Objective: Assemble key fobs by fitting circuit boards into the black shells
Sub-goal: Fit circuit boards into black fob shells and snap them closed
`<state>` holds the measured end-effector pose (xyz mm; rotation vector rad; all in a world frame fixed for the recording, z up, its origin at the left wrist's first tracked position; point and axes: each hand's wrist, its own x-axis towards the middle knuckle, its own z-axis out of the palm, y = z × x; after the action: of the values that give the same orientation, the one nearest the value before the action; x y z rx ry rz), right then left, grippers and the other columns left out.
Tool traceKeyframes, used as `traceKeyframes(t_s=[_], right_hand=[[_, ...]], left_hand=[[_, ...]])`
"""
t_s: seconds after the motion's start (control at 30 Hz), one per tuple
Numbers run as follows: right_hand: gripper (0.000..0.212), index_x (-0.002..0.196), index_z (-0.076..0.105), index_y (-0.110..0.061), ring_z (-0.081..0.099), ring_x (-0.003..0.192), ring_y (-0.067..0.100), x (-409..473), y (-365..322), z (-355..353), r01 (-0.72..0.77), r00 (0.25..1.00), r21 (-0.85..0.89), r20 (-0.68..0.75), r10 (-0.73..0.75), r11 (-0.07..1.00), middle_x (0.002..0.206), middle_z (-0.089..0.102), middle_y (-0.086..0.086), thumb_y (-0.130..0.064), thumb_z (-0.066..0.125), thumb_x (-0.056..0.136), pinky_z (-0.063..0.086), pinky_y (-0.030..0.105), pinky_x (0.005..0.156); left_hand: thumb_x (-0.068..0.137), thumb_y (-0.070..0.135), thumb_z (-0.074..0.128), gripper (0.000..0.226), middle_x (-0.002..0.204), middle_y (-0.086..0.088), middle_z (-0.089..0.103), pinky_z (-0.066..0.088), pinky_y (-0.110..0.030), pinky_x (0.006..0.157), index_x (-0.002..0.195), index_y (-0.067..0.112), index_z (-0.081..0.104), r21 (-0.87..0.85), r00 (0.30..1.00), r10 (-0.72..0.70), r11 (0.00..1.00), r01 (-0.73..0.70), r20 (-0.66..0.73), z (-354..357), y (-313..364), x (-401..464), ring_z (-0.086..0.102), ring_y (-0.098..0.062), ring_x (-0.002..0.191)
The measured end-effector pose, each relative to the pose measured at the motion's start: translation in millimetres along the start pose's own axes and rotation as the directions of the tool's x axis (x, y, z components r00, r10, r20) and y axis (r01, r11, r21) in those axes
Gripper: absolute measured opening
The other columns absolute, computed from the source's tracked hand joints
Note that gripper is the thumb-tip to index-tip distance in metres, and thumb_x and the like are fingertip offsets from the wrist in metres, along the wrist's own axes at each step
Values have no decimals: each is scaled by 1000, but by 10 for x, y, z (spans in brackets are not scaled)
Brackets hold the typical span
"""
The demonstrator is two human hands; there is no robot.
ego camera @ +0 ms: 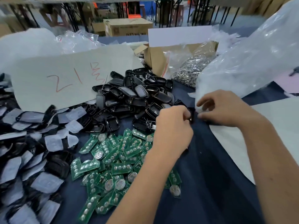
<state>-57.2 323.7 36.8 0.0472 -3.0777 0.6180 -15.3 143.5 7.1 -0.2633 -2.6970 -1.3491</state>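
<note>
Two bare hands meet over the dark blue cloth of the bench: the left hand [174, 125] pinches a small black plastic shell [192, 114], and the right hand [226, 109] hovers beside it, fingers loosely curled around nothing. Green circuit boards [113, 167] lie heaped near the front edge, with a pile of black shells [129, 101] behind them.

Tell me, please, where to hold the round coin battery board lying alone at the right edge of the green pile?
Pinch the battery board by its two outer edges, coming from above and from the right. It seems to lie flat on the dark cloth, with bare cloth on that side; the other boards crowd its left.
</note>
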Motion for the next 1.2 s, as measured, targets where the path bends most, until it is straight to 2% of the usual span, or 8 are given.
traceKeyframes(t_s=[0.23, 0.4, 0.57, 0.67, 0.77, 0.9, 1.1, 1.2], right_hand=[[41, 109, 76, -24, 56, 92, 18, 228, -265, 292, 96, 995, -50, 16, -95, 994, 109, 64, 4, -23, 94, 72, 46, 28, 85], [28, 90, 79, -21, 65, 88, 17, 244, -236, 215, 36, 998, -43, 58, -34, 998, 85, 67, -6, -29, 97, 70, 48, 30, 77], [12, 74, 81, -27, 66, 65, -1, 273, -445, -8, 114, 993, 64, -3, -114, 991, 64, 71, -13, -27, 92, 76, 43, 13, 58], [11, 78, 81, -27, 68, 62, 10, 252, -880, 0, 270, 961, 298, -27, -274, 916, 67, 74, -6, -33, 91, 77, 52, 26, 64], [19, 84, 77, -21, 57, 52, 11, 233, -1330, 229, 352, 921, 441, -6, -389, 826, 68, 73, 6, -34, 90, 80, 47, 27, 58], [22, 93, 69, -14, 56, 51, 18, 251, -1683, 545, 280, 923, 614, 40, -383, 738, 63, 68, 9, -30, 83, 88, 46, 28, 47], [12, 81, 75, -28, 65, 56, 0, 131, -1985, 935, 447, 797, 317, 284, -533, 836, 70, 73, -10, -21, 83, 87, 44, 11, 51], [15, 90, 80, -32, 60, 63, -4, 38, -2117, 1037, 522, 747, 255, 324, -581, 814, 74, 70, -14, -18, 84, 85, 42, 9, 58]], left_hand=[[93, 4, 58, 25, 96, 2, 71, 58, -34, 77, 91, 21, 76, -7, 983, -124, 992, 124, -133, -304, -365, 131, 67, -14, 79], [96, 4, 61, 24, 93, 7, 72, 50, -9, 64, 92, 22, 76, -48, 977, -128, 991, 121, -172, -482, -490, 154, 65, -3, 75], [96, 11, 65, 21, 86, 13, 73, 61, -28, 73, 93, 29, 75, -109, 952, -128, 989, 102, -277, -786, -542, 109, 70, -6, 72], [97, 19, 69, 11, 87, 6, 76, 64, -35, 79, 97, 28, 75, -279, 967, -148, 956, 87, -208, -991, -591, 42, 74, -13, 80], [97, 14, 72, 4, 85, -6, 78, 64, -31, 72, 98, 15, 76, -453, 976, -167, 887, 87, -141, -1211, -704, -48, 78, -22, 77], [94, 5, 73, 8, 79, -10, 77, 61, -26, 63, 87, 8, 72, -493, 930, -286, 858, 141, -232, -1562, -973, -144, 77, -26, 67], [80, 17, 72, 17, 67, -5, 73, 65, -51, 78, 75, 11, 58, -430, 796, -400, 881, 197, -454, -1790, -1367, -205, 77, -25, 69], [69, 23, 69, 15, 63, 3, 71, 63, -52, 81, 71, 13, 59, -410, 770, -419, 884, 225, -482, -1800, -1430, -171, 78, -20, 72]])
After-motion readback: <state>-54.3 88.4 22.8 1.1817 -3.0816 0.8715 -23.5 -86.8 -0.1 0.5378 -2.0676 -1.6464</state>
